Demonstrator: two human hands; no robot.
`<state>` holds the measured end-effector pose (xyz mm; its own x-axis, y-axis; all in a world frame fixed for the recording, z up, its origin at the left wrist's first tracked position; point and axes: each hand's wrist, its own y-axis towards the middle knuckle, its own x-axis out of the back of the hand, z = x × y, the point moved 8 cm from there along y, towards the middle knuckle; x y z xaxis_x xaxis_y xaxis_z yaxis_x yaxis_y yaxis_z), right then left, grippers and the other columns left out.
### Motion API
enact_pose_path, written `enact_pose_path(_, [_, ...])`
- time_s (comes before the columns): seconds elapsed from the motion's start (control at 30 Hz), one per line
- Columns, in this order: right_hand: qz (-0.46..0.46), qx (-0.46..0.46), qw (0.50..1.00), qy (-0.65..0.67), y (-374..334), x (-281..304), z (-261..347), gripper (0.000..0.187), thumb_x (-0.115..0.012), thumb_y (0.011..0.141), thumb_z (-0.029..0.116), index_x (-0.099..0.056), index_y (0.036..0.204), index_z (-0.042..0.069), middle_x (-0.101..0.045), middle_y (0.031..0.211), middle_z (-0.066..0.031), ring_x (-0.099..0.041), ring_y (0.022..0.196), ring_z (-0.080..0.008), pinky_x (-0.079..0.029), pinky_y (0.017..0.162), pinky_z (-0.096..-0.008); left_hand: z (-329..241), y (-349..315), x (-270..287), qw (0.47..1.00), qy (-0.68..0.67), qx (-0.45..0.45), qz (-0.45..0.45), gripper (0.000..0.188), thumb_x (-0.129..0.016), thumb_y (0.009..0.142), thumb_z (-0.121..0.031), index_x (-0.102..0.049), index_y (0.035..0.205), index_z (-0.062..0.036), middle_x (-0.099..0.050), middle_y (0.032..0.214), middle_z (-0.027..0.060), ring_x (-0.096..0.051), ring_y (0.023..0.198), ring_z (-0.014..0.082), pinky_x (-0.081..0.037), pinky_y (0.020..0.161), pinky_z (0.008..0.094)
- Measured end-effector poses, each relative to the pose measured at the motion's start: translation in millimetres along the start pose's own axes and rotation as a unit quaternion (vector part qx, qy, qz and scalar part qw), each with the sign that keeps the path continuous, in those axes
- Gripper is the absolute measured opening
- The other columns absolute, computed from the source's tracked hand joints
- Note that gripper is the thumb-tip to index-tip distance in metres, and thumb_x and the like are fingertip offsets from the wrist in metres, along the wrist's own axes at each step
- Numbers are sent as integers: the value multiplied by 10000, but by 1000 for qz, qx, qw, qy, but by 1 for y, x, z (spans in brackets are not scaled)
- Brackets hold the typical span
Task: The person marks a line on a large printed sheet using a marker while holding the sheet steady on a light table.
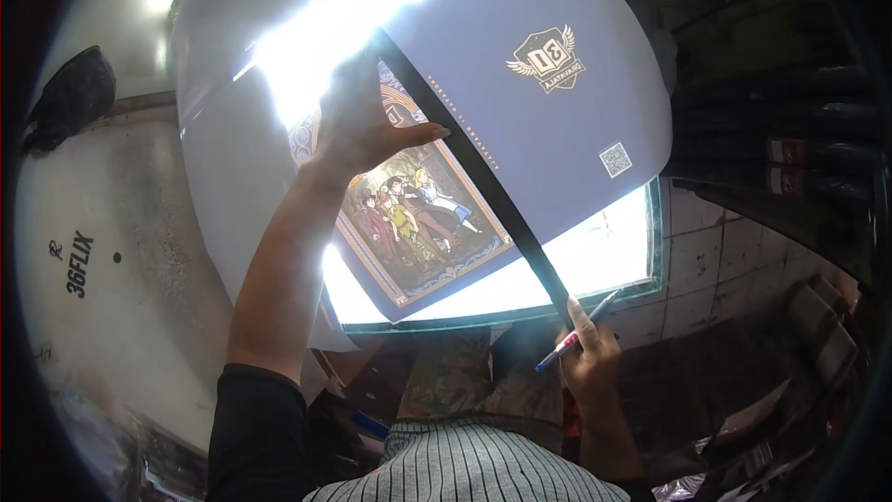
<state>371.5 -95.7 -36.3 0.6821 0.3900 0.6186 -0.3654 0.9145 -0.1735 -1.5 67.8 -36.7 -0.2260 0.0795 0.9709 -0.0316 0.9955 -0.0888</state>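
- See a long black strip (492,191) laid slantwise across a large printed sheet (548,144), from upper left down to lower right
- Find the sheet spread over a glowing light table (599,240), past its far and left sides, near the front edge at one corner
- See on the sheet, left of the strip, an illustrated panel (418,214) of several costumed figures inside an ornate border
- See right of the strip a plain blue-violet area, bearing a winged shield emblem (544,60) printed in reverse and a square code (615,160)
- Note the left hand (358,121) flat over the upper part of the panel, thumb stretched wide from the rest, thumb tip on the strip's edge
- Cannot tell the exact set of the other left fingertips, lost near the white glare
- Note the right hand (595,355) at the strip's lower end, index finger straight out upon it, a slim pen (557,353) held crosswise among the fingers
- See a black sleeve (255,428) on the left arm and a striped shirt (465,465) at the lower edge
- See a pale, scuffed panel (121,214) at far left, dark rolls (734,153) at right
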Motion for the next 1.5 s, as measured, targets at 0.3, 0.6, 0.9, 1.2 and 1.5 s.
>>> enact_pose_path(0.3, [-4,4,1000,-16,3,1,0,604,-750,780,-17,-621,1356,113,-570,772,-128,-625,640,-267,-494,553,-381,-2,1,1,1000,2,-3,4,1335,-662,669,-849,-180,1513,66,-217,1534,323,-174,1457,471,-119,1170,628])
enact_pose_path(0.6, [16,6,999,-39,0,-6,-3,565,-735,792,1,-636,1337,113,-582,807,-152,-629,661,-303,-505,578,-411,-2,1,9,1000,-6,-4,-5,1333,-700,648,-830,-211,1507,64,-263,1527,320,-196,1457,463,-129,1172,612])
enact_pose_path(0.9, [6,-6,999,-40,-3,-3,-7,603,-721,773,-19,-631,1349,136,-585,834,-174,-637,681,-336,-517,599,-412,-2,3,8,997,-43,-27,-56,1367,-737,589,-833,-218,1513,31,-282,1524,304,-238,1441,462,-146,1171,614])
enact_pose_path(1.2, [15,-13,999,-37,-1,-5,-3,569,-712,781,-29,-641,1330,102,-593,837,-181,-639,678,-343,-516,591,-417,0,0,8,998,-36,-17,-42,1377,-718,603,-844,-193,1505,53,-236,1544,309,-201,1452,473,-125,1167,641])
enact_pose_path(1.5, [14,-26,999,-38,-4,-1,-6,566,-715,792,-25,-641,1334,118,-566,797,-169,-624,666,-321,-507,587,-416,-6,3,8,998,-45,-19,-35,1356,-762,599,-801,-198,1517,23,-227,1560,286,-183,1464,453,-125,1167,637])
